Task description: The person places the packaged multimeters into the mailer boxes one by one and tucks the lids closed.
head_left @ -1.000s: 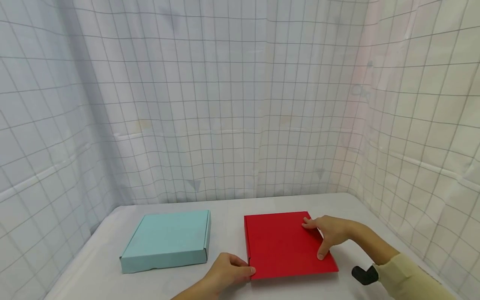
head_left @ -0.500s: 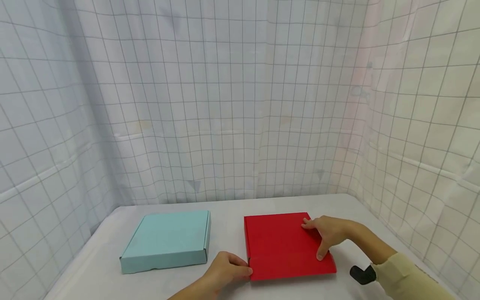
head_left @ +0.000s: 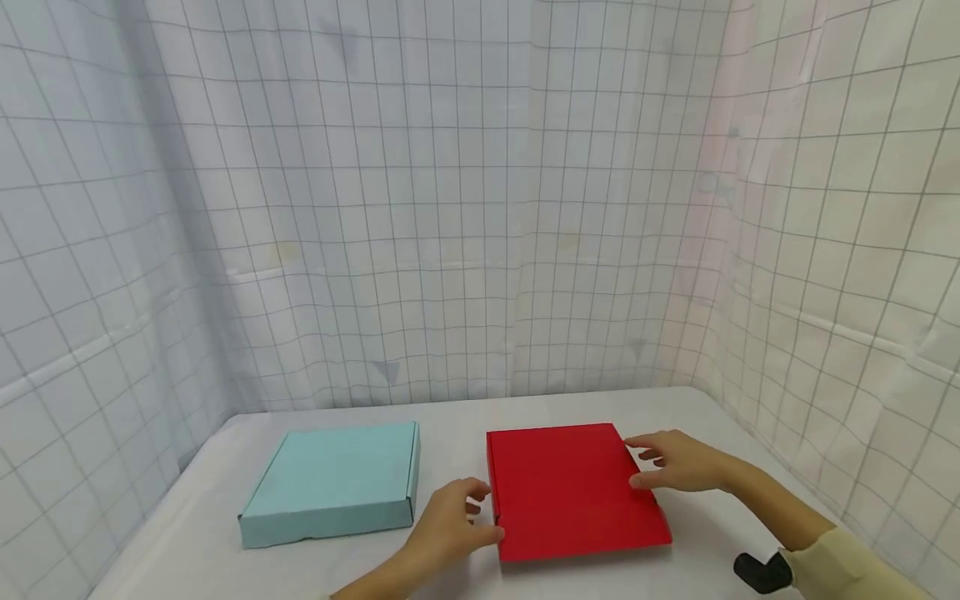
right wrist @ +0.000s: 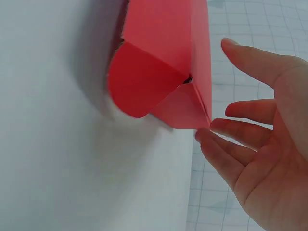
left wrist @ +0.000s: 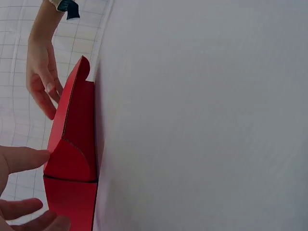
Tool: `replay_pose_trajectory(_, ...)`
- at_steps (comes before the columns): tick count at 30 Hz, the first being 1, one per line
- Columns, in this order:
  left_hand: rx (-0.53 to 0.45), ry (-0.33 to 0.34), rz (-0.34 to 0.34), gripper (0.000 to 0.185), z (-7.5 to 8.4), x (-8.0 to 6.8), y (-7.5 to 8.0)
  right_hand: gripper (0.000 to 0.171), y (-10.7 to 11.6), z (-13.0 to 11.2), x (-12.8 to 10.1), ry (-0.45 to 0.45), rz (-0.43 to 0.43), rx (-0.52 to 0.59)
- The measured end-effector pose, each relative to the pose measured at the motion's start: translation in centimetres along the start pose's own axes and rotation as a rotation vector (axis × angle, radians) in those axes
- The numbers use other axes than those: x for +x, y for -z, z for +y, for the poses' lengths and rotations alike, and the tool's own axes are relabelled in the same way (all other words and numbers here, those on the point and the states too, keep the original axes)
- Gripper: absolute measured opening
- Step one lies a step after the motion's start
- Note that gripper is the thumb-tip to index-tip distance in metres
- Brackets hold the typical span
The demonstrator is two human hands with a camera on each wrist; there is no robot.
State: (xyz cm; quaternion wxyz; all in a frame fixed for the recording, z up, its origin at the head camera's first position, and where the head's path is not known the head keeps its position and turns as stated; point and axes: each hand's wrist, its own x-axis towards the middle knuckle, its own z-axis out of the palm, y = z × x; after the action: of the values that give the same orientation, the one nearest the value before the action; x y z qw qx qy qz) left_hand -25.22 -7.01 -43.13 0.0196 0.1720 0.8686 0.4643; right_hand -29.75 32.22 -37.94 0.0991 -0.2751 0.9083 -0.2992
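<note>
A flat red cardboard box [head_left: 570, 487] lies right of centre on the white table [head_left: 457, 412]. My left hand [head_left: 474, 507] is at the box's left edge near its front corner, fingers relaxed and holding nothing. My right hand [head_left: 643, 463] is at the box's right edge with its fingers straight. In the right wrist view the open right hand [right wrist: 226, 115] has fingertips at a corner of the red box [right wrist: 166, 43], where a rounded side flap shows. In the left wrist view my left fingers [left wrist: 24, 158] reach the edge of the red box [left wrist: 72, 154].
A closed pale teal box [head_left: 333, 479] of similar size lies to the left of the red one. White gridded curtains [head_left: 480, 208] enclose the table at the back and on both sides. A black wrist strap [head_left: 761, 573] shows at my right cuff.
My right hand slid off the lid to the box's right edge and straightened. My left hand moved from the front-left corner a little farther back along the left edge.
</note>
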Motion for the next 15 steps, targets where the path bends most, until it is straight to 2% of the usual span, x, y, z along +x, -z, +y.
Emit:
replay_pose_trajectory(3,0.116,-0.137,0.004,0.052,0.3,0.5,0.2,0.058,-0.1,0.6,-0.9,-0.034,0.015,0.044)
replay_pose_trajectory(7,0.185,-0.271,-0.056,0.049,0.5,1.4,0.3,0.045,-0.9,1.4,-2.1,-0.071,0.002,0.063)
replay_pose_trajectory(10,0.219,-0.321,-0.119,0.048,0.6,2.2,0.2,0.038,-1.6,2.0,-2.8,-0.102,-0.006,0.119)
replay_pose_trajectory(15,0.247,-0.348,-0.182,0.040,0.5,3.1,0.1,0.036,-2.9,2.4,-3.3,-0.178,0.039,0.195)
